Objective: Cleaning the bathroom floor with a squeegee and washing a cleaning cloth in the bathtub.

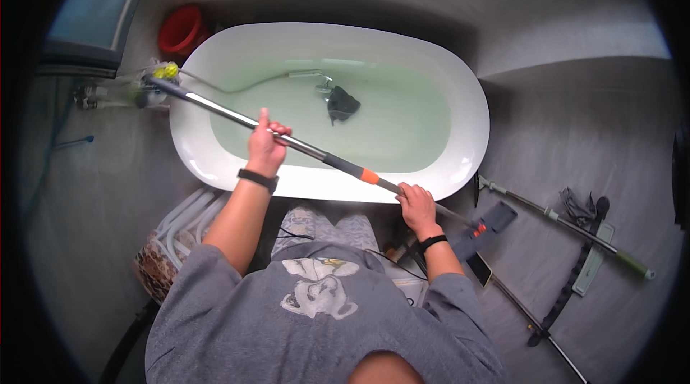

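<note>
A telescopic mop pole with grey grips and an orange collar slants over the near side of a white bathtub. My left hand is around its bare metal part, thumb along the pole. My right hand grips it below the orange collar. At the pole's lower right end is a flat grey mop head, held off to the right of the tub. Pale greenish water stands in the tub, with a dark cloth and a hand shower on its hose in it.
A red bucket stands behind the tub's left end. Bagged items are near the pole's upper end. At left lies a coiled pale hose. A green-handled pole, a green flat mop head and another metal pole lie on the right floor.
</note>
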Demonstrator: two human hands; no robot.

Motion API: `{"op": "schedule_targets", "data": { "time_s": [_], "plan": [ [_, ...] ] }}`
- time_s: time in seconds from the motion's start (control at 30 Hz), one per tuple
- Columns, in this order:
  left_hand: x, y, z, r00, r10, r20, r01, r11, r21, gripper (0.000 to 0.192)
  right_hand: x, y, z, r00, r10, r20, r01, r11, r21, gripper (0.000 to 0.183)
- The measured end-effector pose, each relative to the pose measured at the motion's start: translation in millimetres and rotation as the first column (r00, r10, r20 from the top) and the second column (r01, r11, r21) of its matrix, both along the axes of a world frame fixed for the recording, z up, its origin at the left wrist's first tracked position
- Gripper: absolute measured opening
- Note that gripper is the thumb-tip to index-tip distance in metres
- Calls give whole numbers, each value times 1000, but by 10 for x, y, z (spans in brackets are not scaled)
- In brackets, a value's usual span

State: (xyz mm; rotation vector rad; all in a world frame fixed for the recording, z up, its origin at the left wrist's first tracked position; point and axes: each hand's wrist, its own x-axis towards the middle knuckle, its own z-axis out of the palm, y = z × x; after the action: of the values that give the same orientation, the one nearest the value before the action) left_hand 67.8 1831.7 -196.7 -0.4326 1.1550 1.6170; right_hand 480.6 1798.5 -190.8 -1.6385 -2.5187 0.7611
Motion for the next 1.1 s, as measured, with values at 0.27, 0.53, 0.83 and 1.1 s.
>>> {"op": "schedule_targets", "data": {
  "time_s": [0.27,0.53,0.83,1.1],
  "plan": [
    [301,-301,-943,838,-545,-39,468,753,-464,42,353,88,90,919,42,393,9,992,-128,34],
    [56,-1116,-1037,826,-561,62,517,709,-479,41,555,297,26,745,35,667,114,977,-179,31],
    [-488,-1606,-1106,873,-486,28,419,721,-551,29,690,502,-6,616,117,779,144,955,-258,30],
    [-401,-1394,-1011,853,-521,-8,438,725,-532,31,560,637,-135,593,86,801,174,957,-231,28]
  ]
}}
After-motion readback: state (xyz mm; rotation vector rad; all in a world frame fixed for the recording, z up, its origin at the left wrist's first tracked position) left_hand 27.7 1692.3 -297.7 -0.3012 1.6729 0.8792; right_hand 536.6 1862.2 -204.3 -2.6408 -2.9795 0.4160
